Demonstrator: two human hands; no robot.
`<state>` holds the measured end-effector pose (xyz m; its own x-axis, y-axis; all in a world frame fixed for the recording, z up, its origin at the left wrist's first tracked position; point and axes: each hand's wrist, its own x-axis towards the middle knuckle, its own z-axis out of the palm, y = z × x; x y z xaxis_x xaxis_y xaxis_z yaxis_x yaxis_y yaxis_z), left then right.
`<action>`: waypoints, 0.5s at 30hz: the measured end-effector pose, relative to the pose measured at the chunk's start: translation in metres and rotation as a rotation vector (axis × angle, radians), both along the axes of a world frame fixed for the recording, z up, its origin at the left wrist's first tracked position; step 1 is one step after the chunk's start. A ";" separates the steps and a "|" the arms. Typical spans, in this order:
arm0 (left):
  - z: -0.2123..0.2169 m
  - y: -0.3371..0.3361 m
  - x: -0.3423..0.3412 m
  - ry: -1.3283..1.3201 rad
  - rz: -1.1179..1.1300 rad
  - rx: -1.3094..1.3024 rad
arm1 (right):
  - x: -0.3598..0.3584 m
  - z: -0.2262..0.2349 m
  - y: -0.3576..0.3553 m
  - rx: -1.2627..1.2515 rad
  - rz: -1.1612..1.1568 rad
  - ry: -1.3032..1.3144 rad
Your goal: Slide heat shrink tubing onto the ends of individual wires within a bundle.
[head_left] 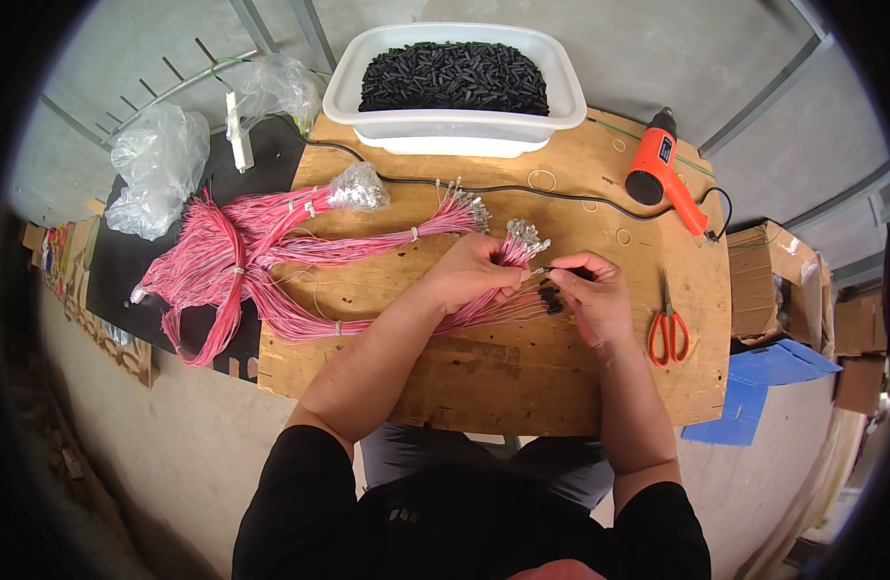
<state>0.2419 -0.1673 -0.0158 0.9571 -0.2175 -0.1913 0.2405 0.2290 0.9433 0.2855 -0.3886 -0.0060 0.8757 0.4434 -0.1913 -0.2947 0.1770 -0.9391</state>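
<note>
My left hand (476, 274) is closed round a bundle of pink wires (454, 317) whose silvery terminal ends (525, 235) fan out above the fingers. Just to its right, my right hand (594, 293) pinches a small black sleeve (572, 273) at the tip of one wire, close to the left fingers. Several black sleeves (549, 299) sit on the ends of wires spread between the hands. More tied pink wire bundles (222, 242) lie to the left, one with its ends wrapped in a clear bag (359, 188).
A white tub (336, 95) of black sleeves stands at the back. An orange heat gun (655, 164) and red-handled scissors (668, 333) lie at the right. A black cable (435, 181) crosses the wooden table (522, 377). Plastic bags (160, 164) and a white power strip (239, 135) sit at the left.
</note>
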 end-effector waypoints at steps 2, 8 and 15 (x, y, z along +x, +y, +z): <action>0.000 0.000 0.001 -0.005 -0.006 0.003 | 0.000 -0.003 0.000 0.034 -0.015 -0.054; -0.001 -0.001 0.001 -0.011 -0.011 0.006 | -0.001 -0.003 0.001 0.036 -0.031 -0.106; -0.001 -0.001 0.000 -0.030 -0.022 0.009 | 0.000 -0.006 0.000 0.016 -0.003 -0.166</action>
